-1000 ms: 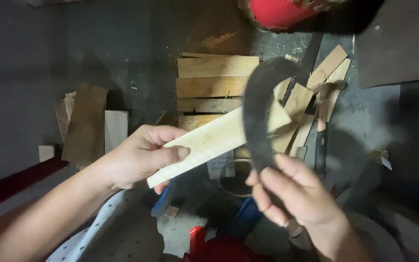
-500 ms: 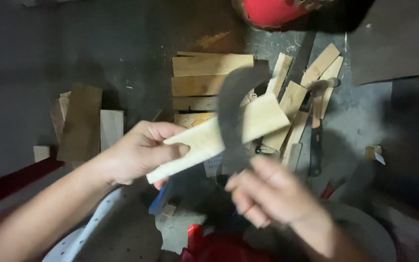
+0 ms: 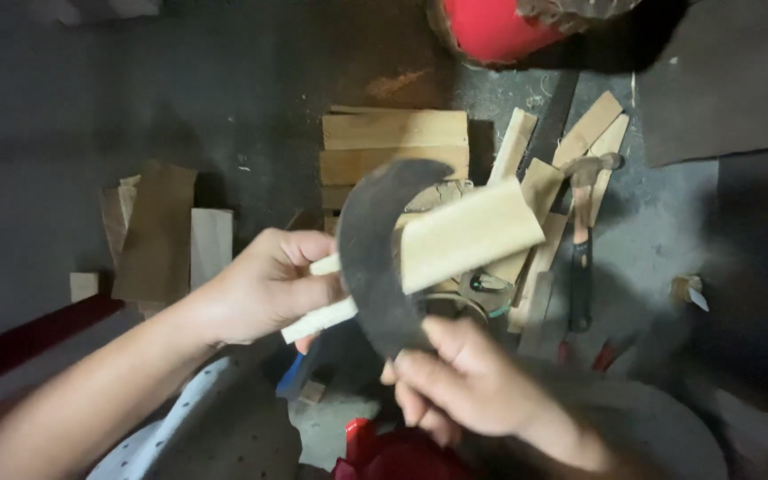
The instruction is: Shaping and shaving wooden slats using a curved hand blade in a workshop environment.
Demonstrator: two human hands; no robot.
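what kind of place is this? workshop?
Likely a small, rough woodworking spot on a dark floor. Cut wooden boards lie stacked and scattered, and a hammer rests among the offcuts. The left hand holds a wood piece while the right hand grips a curved dark blade against it.

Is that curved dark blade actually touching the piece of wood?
Touching. The head view shows the curved dark blade, held by the right hand, lying across the wooden strip that the left hand grips, with no gap visible.
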